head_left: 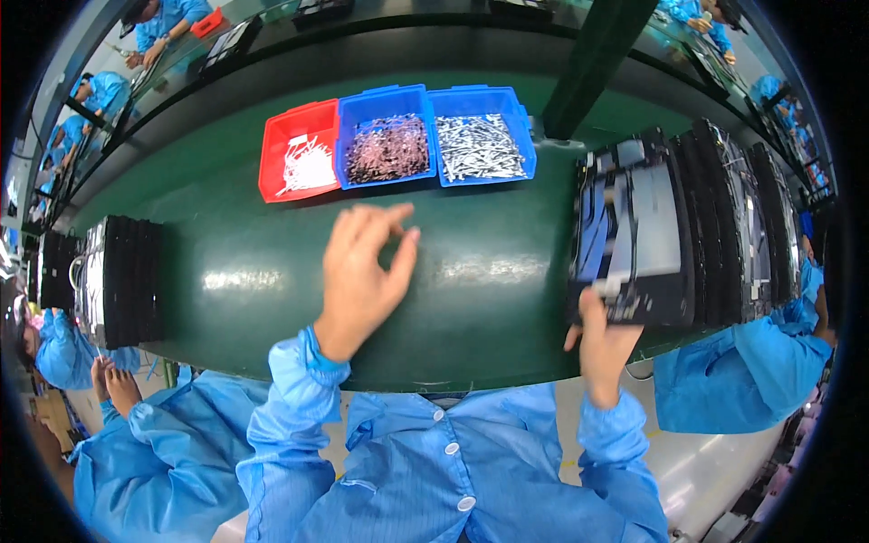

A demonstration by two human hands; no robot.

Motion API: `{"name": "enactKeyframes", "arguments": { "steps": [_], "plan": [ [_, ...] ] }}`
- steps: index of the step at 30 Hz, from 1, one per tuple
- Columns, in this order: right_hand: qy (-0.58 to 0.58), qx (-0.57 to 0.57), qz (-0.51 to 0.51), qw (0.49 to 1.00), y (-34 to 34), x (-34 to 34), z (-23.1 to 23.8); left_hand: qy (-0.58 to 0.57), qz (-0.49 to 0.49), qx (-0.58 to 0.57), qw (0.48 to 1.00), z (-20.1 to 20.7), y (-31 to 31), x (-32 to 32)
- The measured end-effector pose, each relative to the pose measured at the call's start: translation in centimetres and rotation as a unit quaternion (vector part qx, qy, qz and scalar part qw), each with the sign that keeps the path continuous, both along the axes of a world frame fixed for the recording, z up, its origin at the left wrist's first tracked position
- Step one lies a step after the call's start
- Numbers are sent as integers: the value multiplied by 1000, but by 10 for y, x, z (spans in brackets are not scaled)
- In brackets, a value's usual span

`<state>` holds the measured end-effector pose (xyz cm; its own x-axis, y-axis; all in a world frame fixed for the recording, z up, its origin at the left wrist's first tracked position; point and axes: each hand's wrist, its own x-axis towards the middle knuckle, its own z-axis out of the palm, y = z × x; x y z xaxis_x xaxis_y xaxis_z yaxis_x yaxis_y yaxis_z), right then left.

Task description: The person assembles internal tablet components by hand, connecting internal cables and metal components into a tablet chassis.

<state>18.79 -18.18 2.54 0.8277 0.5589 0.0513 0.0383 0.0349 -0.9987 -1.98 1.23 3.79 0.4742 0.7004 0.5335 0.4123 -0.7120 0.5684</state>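
My left hand hovers over the middle of the green tabletop, fingers bent loosely and thumb apart, with nothing visible in it. On the right, my right hand grips the near lower edge of a black rectangular panel, thumb on top and fingers partly hidden beneath it. The panel has a shiny grey and blue face with dark strips across it and is slightly blurred. It leans at the front of a row of similar black panels, and I cannot tell whether it is apart from them.
Beyond my hands stand a red bin of white slender pieces, a blue bin of dark and pinkish small parts, and another blue bin of silvery pieces. A dark post rises behind. More black panels stand left. Co-workers sit on both sides.
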Motion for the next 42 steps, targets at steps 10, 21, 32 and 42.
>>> {"name": "enactKeyframes", "arguments": {
  "steps": [10, 21, 32, 42],
  "plan": [
    [208, -42, 179, 961, -78, -92, -11, 99, 115, 138, 979, -6, 71, 31],
    [579, -105, 363, 723, -82, -103, -31, 87, 156, 75, 981, -11, 78, 38],
    [-97, 37, 518, 849, -29, -13, 40, -140, 80, -36, 986, 6, 38, 20],
    [-188, -21, 401, 897, 40, -29, 40, -121, -145, -110, 976, 1, -68, 0]
  ]
}}
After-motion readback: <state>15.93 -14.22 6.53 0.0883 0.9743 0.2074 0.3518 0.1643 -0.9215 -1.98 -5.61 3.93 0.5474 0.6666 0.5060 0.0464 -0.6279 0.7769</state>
